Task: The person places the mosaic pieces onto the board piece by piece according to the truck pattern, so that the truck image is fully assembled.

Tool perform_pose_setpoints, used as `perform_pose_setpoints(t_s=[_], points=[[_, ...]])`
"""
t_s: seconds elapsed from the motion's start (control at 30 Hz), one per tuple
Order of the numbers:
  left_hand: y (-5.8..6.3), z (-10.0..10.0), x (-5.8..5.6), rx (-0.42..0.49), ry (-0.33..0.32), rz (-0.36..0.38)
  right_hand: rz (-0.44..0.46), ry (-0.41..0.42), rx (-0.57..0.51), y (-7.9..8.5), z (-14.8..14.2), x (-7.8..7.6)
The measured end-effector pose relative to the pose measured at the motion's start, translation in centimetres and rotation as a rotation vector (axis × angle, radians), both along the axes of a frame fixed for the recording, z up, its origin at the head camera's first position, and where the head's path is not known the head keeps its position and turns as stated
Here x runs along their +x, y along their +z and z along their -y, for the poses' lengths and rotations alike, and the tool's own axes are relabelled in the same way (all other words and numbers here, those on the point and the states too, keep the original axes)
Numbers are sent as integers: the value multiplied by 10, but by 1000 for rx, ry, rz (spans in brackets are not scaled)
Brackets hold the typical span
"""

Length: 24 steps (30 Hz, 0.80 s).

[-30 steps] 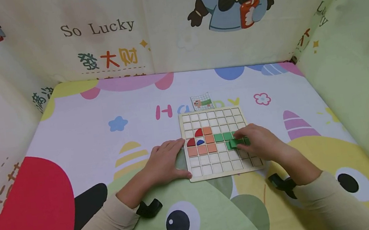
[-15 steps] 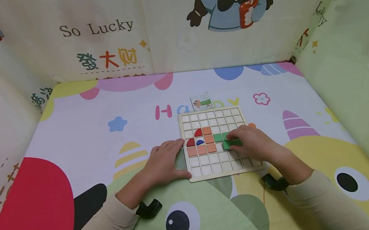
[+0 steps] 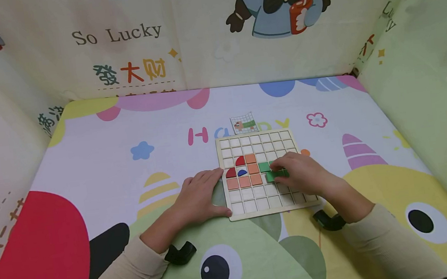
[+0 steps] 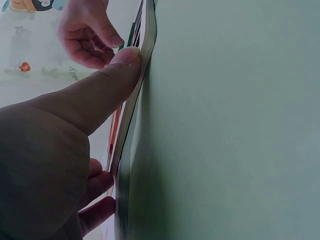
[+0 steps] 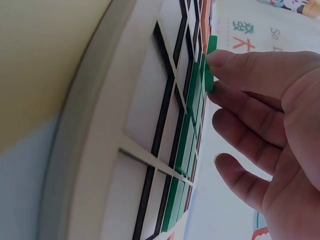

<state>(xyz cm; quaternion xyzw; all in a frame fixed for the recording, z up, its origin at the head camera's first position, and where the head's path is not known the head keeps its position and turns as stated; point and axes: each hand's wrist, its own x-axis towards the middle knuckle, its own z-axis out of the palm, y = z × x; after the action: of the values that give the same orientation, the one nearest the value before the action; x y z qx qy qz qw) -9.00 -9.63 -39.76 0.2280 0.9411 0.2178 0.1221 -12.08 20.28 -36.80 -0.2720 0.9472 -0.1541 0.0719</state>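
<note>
A wooden grid board [image 3: 275,210] lies on the table. My left hand [image 3: 199,198] rests at its left edge, fingers extended and thumb [image 4: 117,75] against the rim. My right hand [image 3: 308,173] pinches a green square tile [image 5: 211,62] between thumb and finger, over the board's middle. Several other green tiles [image 3: 264,167] sit in the grid, partly hidden by that hand. To their left are several salmon tiles [image 3: 256,179], two red rounded tiles [image 3: 240,160] and a blue half-round tile [image 3: 242,172].
Just behind the board lies a small pattern card [image 3: 244,123] with a coloured grid picture. An orange round piece [image 3: 305,152] shows past the board's right edge. A printed cloth [image 3: 84,155] covers the table, and printed curtains [image 3: 204,40] surround it at the back and sides.
My right hand has shifted left across the board with the green tile, uncovering the orange piece on the right. The left hand has stayed in place.
</note>
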Motion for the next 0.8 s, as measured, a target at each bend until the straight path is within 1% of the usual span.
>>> perform_pose_setpoints(t_s=[0.23, 0.47, 0.8], points=[[0, 0, 0, -4, 2, 5, 10, 1, 25, -1, 5, -1], [0, 0, 0, -3, 2, 4, -19, 15, 30, -2, 8, -1], [-1, -1, 0, -5, -2, 0, 2, -11, 48, -2, 11, 0]])
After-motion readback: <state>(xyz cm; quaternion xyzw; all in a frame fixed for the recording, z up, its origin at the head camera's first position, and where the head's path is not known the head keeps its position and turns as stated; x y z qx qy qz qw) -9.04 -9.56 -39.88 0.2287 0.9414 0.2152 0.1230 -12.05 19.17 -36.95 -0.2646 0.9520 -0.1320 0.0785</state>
